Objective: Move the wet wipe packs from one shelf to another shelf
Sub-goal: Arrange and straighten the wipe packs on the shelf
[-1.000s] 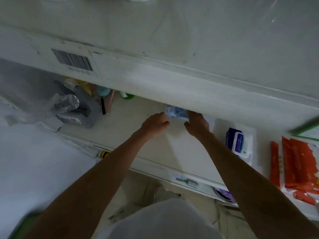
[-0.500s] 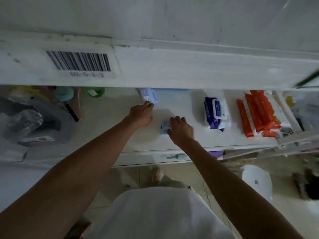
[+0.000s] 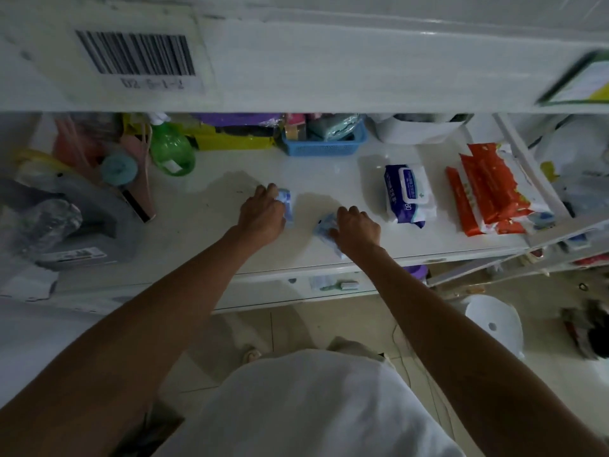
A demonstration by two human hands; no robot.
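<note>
Both my hands reach onto the white lower shelf (image 3: 211,232). My left hand (image 3: 262,214) is closed on a small light-blue wipe pack (image 3: 287,202) that peeks out at its right side. My right hand (image 3: 356,229) grips another small light-blue wipe pack (image 3: 324,229), which shows at the hand's left and lies near the shelf's front edge. To the right lies a larger blue-and-white wet wipe pack (image 3: 408,192), untouched. Further right sit several orange-and-white wipe packs (image 3: 494,189).
The upper shelf's front edge with a barcode label (image 3: 135,56) overhangs the view. At the back stand a green spray bottle (image 3: 171,150), a blue basket (image 3: 324,143) and yellow packaging (image 3: 230,140). Grey items (image 3: 82,222) crowd the left. A white stool (image 3: 494,324) stands on the floor.
The view has shifted down, showing more of the lower shelf. Both hands have drawn back from the rear toward the shelf's front, each with a small blue pack, and have spread apart.
</note>
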